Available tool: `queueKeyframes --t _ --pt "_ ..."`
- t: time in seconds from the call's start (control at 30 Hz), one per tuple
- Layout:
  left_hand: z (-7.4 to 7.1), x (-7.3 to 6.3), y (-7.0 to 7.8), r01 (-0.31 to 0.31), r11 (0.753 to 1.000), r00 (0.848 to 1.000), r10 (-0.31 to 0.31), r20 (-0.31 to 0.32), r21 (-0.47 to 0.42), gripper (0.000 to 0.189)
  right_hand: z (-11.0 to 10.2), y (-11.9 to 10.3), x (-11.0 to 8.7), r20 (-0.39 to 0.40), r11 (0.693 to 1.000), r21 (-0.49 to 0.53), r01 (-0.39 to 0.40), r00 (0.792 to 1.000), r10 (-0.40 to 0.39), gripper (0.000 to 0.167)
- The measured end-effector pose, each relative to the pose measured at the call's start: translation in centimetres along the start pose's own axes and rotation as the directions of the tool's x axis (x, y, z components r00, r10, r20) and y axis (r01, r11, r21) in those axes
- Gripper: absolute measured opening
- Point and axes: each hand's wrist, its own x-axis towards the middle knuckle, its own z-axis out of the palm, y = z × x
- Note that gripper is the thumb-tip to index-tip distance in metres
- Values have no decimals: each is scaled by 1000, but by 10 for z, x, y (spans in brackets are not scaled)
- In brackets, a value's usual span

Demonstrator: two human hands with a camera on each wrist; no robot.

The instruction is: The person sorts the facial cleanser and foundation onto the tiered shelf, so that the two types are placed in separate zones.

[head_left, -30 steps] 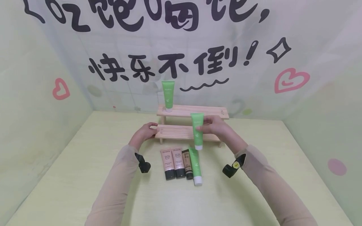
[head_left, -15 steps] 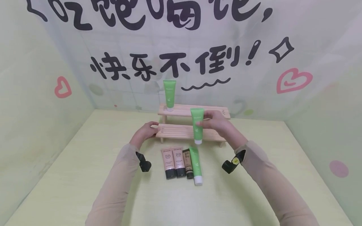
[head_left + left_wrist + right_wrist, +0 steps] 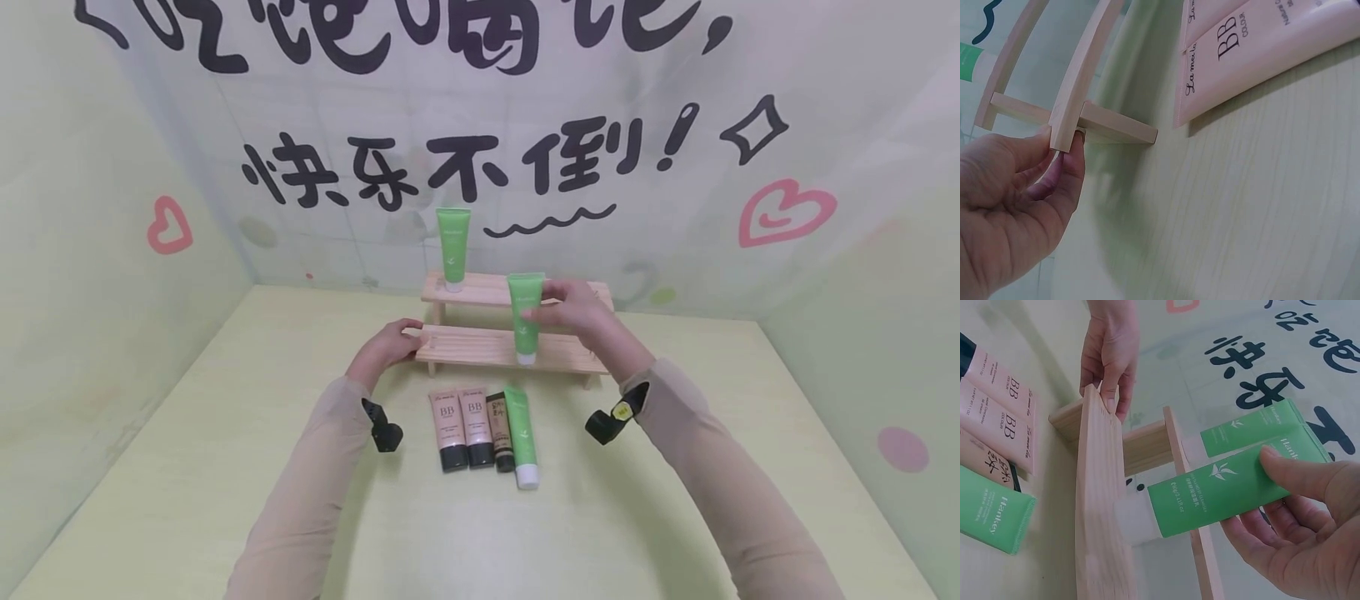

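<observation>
My left hand (image 3: pixel 386 348) pinches the left end of the lower shelf of a two-tier wooden rack (image 3: pixel 1075 81), thumb above and fingers beneath. In my right hand (image 3: pixel 581 312) is a green tube (image 3: pixel 1210 487), gripped between thumb and fingers with its white cap downward. In the head view this tube overlaps the lower shelf (image 3: pixel 472 343); whether the cap touches the wood, I cannot tell. Another green tube (image 3: pixel 453 246) stands cap-down at the left of the upper shelf (image 3: pixel 495 289).
Before the rack, a row of tubes lies flat on the table (image 3: pixel 375 533): two pink BB tubes (image 3: pixel 447 429) (image 3: pixel 476 427), a brown tube (image 3: pixel 500 429) and a green tube (image 3: pixel 522 437). A printed cloth wall (image 3: pixel 337 250) stands close behind the rack.
My right hand has brought the green tube up and back, from in front of the lower shelf to over it. My left hand keeps its hold on the rack.
</observation>
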Motion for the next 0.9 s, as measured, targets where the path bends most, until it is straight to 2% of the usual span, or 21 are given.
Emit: queueKeyframes --t 0.17,0.53,0.9 --pt "-1 0 0 -2 1000 1000 2 2 8 46 -5 -4 4 -7 1000 -3 -31 999 31 54" --pt "-1 0 0 -7 1000 1000 7 4 14 46 -15 -12 15 -55 1000 -15 -4 999 4 54" --pt "-1 0 0 -14 1000 1000 14 -3 11 46 -23 -18 29 -76 993 108 52 996 -43 46"
